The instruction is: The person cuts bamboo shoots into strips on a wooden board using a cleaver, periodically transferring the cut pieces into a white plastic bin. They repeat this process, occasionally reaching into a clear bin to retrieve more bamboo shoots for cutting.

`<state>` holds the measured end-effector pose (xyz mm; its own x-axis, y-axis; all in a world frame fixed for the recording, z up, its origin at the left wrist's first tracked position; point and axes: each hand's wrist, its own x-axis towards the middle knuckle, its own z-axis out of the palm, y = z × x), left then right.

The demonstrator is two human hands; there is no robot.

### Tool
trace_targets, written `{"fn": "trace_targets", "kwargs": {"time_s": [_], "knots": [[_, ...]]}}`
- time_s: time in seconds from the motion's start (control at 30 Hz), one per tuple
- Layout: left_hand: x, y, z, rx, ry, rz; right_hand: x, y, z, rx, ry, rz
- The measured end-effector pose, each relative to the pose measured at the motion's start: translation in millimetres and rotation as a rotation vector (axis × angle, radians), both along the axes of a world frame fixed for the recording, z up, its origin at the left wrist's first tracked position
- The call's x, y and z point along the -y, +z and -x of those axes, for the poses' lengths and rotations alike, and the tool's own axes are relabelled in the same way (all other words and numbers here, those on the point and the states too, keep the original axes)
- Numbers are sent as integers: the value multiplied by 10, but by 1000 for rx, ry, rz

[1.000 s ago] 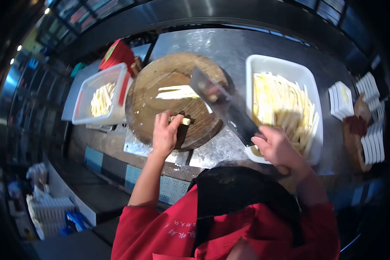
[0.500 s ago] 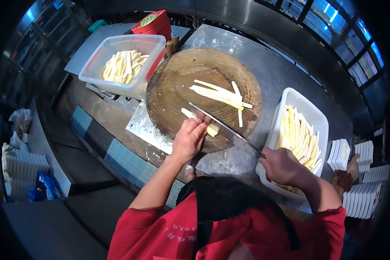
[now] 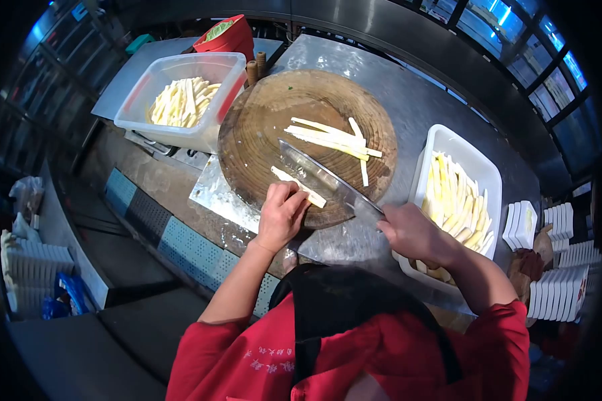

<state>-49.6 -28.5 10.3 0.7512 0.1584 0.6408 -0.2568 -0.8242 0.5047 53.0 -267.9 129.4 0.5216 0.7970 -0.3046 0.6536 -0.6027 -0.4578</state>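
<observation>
My left hand point(image 3: 283, 212) holds a pale yellow vegetable piece point(image 3: 316, 198) with bent fingers near the front edge of the round wooden board point(image 3: 267, 100). In my right hand point(image 3: 415, 234) is the handle of a wide knife point(image 3: 328, 179). Its blade lies across the board just beyond the held piece, with the tip pointing up and left. Several cut pale strips point(image 3: 328, 138) lie crossed over one another on the right part of the board.
A clear tub point(image 3: 137, 127) of pale strips stands left of the board, near a red container point(image 3: 237, 40). Another tub point(image 3: 495, 184) with longer pieces is at the right. White trays point(image 3: 558, 294) are stacked far right. Two wooden handles point(image 3: 252, 72) stand behind the board.
The knife has moved left and its blade now lies beyond the piece instead of crossing over it. My right hand has shifted left and up. The view has shifted slightly.
</observation>
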Motion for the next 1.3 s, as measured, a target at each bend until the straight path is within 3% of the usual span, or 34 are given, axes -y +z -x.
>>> {"fn": "trace_targets", "kwargs": {"time_s": [0.1, 0.17, 0.3, 0.37, 0.5, 0.6, 0.67, 0.8, 1.03, 1.1, 1.13, 1.17, 1.23, 1.3], "knots": [[-8, -39, -21, 35, -25, 9, 49, 141, 79, -67, -134, -18], [-19, -33, -14, 19, -31, 2, 161, 124, 104, 62, 10, -59], [-11, -13, -2, -12, -49, 26, 8, 34, 166, -43, -22, 103], [-12, 1, 6, -24, -68, 35, -18, -120, 171, 79, 66, -49], [-70, 10, -25, -105, -94, 0, 165, -141, 104, 108, -31, -237], [-135, 84, -230, -126, -200, -62, 401, 52, 169, -17, -240, -223], [-225, 68, -465, -138, -297, -167, 523, 162, 276, -567, -785, -299], [-308, 242, -1141, -114, -422, -367, 705, -103, 498, -715, -935, -633], [-233, 264, -1804, -170, -730, -603, 648, -426, 763, -859, -1119, -743], [-245, 278, -1740, -352, -658, -503, 615, -477, 809, -863, -1137, -755], [-243, 234, -1677, -214, -585, -476, 592, -510, 830, -872, -1141, -772], [-226, 201, -1594, -219, -593, -471, 566, -529, 851, -882, -1144, -788], [-206, 175, -1442, -277, -349, -466, 493, -540, 873, -886, -1181, -758], [-209, 98, -1356, -204, -310, -452, 403, -574, 894, -895, -1214, -725]]}}
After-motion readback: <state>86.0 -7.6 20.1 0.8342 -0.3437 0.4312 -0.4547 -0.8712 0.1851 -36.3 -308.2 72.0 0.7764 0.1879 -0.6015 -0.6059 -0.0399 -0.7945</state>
